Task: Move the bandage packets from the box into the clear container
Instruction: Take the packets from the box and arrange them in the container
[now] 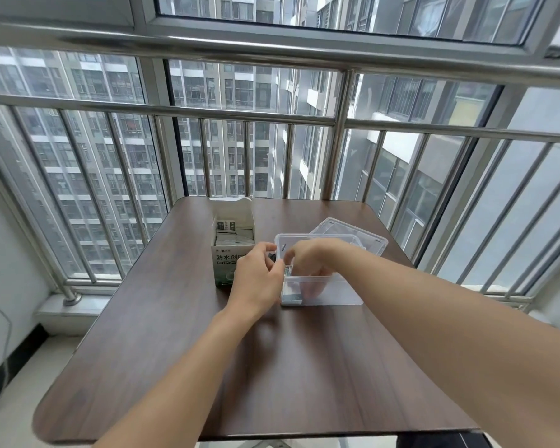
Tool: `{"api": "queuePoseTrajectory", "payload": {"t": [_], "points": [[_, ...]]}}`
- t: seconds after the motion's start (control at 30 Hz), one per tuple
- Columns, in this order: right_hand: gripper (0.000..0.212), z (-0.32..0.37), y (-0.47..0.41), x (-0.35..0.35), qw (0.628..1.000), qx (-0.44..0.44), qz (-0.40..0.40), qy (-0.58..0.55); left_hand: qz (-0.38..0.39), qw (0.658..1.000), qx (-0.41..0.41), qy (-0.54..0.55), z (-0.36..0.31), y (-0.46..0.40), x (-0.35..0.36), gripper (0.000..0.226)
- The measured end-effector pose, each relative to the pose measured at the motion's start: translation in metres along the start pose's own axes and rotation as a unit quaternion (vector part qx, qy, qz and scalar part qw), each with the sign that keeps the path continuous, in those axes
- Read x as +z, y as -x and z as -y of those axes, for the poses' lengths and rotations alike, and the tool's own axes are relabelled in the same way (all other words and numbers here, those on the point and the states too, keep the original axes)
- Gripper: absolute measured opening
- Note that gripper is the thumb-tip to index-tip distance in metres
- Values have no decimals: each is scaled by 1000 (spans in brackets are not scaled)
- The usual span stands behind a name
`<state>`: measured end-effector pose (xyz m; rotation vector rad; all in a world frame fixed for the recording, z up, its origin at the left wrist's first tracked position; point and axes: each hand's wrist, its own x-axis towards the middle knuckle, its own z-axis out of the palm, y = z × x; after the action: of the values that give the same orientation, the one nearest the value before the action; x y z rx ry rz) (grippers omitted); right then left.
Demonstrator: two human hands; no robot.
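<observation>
Clear container takes packets at its near-left corner

Both hands meet at that corner: left hand (258, 279) pinches a dark packet (273, 255) at the rim, right hand (307, 261) reaches inside the clear container (343, 294), grip unclear. More packets (235, 235) sit upright in box (230, 265), just left on worktop (256, 383). Left hand nearer to box.

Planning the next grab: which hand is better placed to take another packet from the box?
Left, probably. The left hand sits right in front of the box, while the right hand reaches down into the container, farther from the box.
</observation>
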<state>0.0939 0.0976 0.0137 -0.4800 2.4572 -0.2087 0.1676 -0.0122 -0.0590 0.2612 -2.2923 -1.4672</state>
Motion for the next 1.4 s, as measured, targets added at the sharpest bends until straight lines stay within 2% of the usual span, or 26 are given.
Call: {"api": "queuePoseTrajectory", "payload": {"t": [0.17,0.27,0.37,0.43,0.47,0.5,0.57,0.67,0.8,0.9,1.0,1.17,1.4], "points": [[49,-1,6,-4,997,18,17,-71,3,1000,8,-10,-4,5,-5,31],[44,-1,18,-19,998,6,-10,-67,-38,995,74,-61,-16,7,-23,23],[23,8,34,-40,976,-86,-159,-121,-193,965,166,-64,-33,8,-57,6],[12,22,47,-45,932,-183,-278,-143,-289,946,146,-20,-34,-1,-78,8],[10,34,52,-44,911,-235,-307,-140,-305,947,105,2,-31,-8,-87,9],[8,45,55,-41,899,-275,-316,-128,-296,954,52,18,-28,-14,-93,11],[10,64,52,-32,898,-303,-312,-72,-229,972,-33,26,-16,-23,-99,24],[13,80,31,-24,893,-293,-338,36,-148,986,-73,37,-1,-26,-95,35],[21,88,10,-24,884,-248,-377,126,-127,986,-70,77,3,-30,-87,40],[22,90,-3,-24,878,-208,-395,171,-113,990,-52,61,-1,-34,-84,48],[15,94,-11,-23,884,-195,-389,171,-101,994,-36,27,-2,-36,-83,46],[21,97,-22,-22,902,-174,-356,170,-89,994,-54,31,4,-37,-84,35],[23,96,-28,-27,912,-177,-324,178,-78,996,-46,10,7,-37,-84,35]]}}
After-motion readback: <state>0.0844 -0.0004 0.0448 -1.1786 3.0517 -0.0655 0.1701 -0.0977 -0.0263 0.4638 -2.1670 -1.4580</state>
